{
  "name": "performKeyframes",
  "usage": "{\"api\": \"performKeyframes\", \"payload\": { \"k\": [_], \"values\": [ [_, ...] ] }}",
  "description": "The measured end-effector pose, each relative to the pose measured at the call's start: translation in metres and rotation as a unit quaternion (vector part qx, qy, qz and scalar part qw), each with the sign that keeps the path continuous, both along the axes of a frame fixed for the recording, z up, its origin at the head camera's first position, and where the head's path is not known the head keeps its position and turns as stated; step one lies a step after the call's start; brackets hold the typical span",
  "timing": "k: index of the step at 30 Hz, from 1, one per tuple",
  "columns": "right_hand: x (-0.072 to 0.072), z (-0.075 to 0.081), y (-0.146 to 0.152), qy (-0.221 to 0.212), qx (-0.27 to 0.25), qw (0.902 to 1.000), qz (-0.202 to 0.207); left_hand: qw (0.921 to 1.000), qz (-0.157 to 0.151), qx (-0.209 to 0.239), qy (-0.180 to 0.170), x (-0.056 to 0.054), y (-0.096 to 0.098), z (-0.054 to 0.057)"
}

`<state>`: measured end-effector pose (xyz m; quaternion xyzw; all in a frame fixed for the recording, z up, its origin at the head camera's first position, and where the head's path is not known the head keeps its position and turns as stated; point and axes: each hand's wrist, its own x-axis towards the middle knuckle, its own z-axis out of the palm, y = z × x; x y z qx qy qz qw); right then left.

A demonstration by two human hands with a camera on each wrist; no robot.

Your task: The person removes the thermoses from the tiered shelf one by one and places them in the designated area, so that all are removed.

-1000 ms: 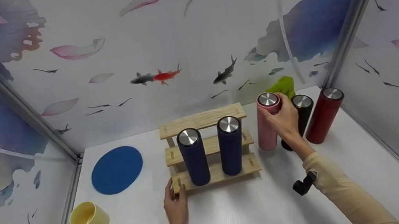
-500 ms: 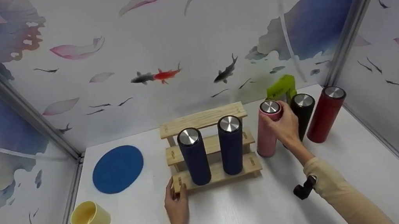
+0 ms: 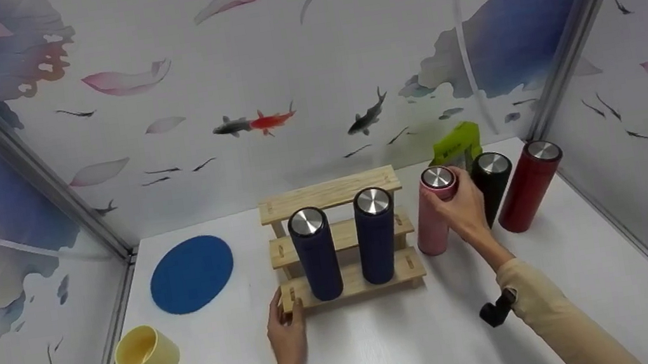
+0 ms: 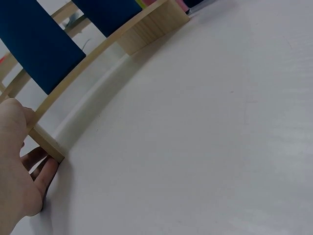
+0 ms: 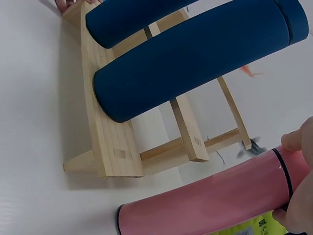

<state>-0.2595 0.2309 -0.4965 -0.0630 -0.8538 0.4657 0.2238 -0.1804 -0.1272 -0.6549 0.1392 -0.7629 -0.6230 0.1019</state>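
I see the right hand (image 3: 462, 203) pinching the pink flask (image 3: 433, 231) near its top, just right of the wooden rack (image 3: 329, 193); I can't tell whether its base touches the bench (image 3: 375, 354). The left hand (image 3: 287, 336) grips the rack's left end. My worry: swinging the pink flask toward the rack could clip the right-hand blue flask (image 3: 376, 241) on its lowest shelf (image 3: 352, 282), and a left-hand tug could tip that flask.
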Motion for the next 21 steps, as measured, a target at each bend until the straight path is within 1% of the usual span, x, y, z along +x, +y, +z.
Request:
{"api": "performKeyframes", "payload": {
  "k": [6, 12, 18, 21],
  "values": [
    [0.003, 0.003, 0.008, -0.013, 0.006, 0.9997, 0.017, 1.0000, -0.002, -0.002, 0.007, -0.001, 0.000, 0.000],
    [0.004, 0.006, 0.010, -0.013, 0.011, 0.9991, 0.038, 1.0000, -0.001, -0.005, 0.006, -0.001, 0.000, 0.001],
    [0.005, 0.011, 0.011, 0.012, 0.015, 0.9991, 0.038, 1.0000, 0.001, 0.000, 0.008, -0.001, 0.000, 0.000],
    [0.005, 0.018, 0.011, 0.028, 0.010, 0.9987, 0.042, 0.9999, 0.001, -0.003, 0.011, -0.001, 0.000, -0.001]
  ]
}}
